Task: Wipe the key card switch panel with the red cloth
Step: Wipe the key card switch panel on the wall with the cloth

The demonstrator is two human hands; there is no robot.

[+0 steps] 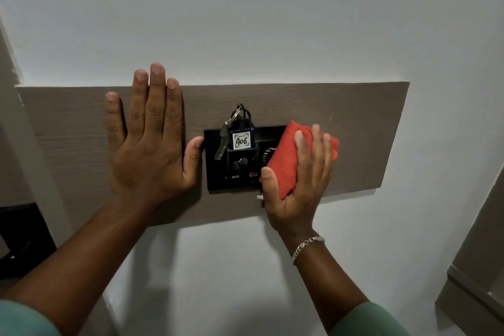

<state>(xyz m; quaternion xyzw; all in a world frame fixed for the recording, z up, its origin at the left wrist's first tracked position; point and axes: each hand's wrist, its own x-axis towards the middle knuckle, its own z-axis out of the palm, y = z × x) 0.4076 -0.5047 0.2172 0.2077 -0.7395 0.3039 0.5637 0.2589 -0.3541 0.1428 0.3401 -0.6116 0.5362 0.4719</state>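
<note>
right hand [298,172] gripping folded red cloth [289,158], pressed on panel's right end | left hand [148,142] spread flat on wood board [354,128] | black switch panel [218,180] between hands, unwiped part lying leftward

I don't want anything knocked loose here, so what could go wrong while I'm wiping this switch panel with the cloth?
1. The key and the 406 tag hang over the black panel; a leftward sweep of the red cloth could snag them or pull the fob from its slot.
2. The cloth sits against a knob; wiping could turn it.
3. The left hand rests flat on the wood board, its thumb touching the panel edge, possibly leaving smudges.
</note>
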